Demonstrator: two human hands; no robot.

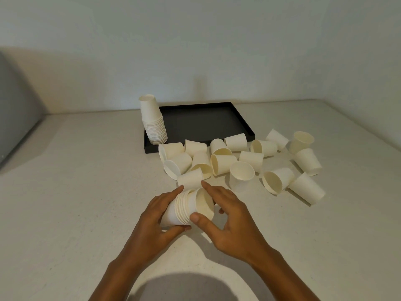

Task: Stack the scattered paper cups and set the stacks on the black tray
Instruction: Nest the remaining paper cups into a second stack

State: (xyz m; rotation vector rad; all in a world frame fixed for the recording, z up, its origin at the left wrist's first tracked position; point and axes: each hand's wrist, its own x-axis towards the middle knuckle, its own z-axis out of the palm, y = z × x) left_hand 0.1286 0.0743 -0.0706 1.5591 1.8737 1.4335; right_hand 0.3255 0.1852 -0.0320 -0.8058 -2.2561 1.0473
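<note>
**Observer:** Stacking step in hand, second stack. Your left hand [152, 216] is wrapped round the body of a short nested stack [184, 210], held on its side just above the surface [76, 192], mouth facing right. Your right hand [225, 216] pinches the newest cup at the mouth end, thumb on the near rim, fingers over the far side. Looks to me like you're seating that cup home.

**Operator:** Where does the rest stand?

**Observer:** One finished stack [153, 120] sits upright in the near-left corner of the black tray [206, 122]; the rest of the tray floor is bare. Loose cups [249, 161] lie scattered between you and the tray's near edge, mostly tipped on their sides, trailing off to your right. Well over a dozen, so my guess is you're under halfway.

**Operator:** Next move?

**Observer:** Push the pinched cup in until its rim lines up with the others. Then free your right hand and take the closest one, the cup on its side [191, 178] just beyond your fingertips. Check which way its mouth faces before you lift it; I can't tell its orientation for certain from here. You'll need to turn it so its base goes into the open mouth.

**Operator:** Anything to watch?

**Observer:** Paper walls probably crush easily, so keep your left-hand grip light, and feed straight to avoid jamming a rim.
</note>
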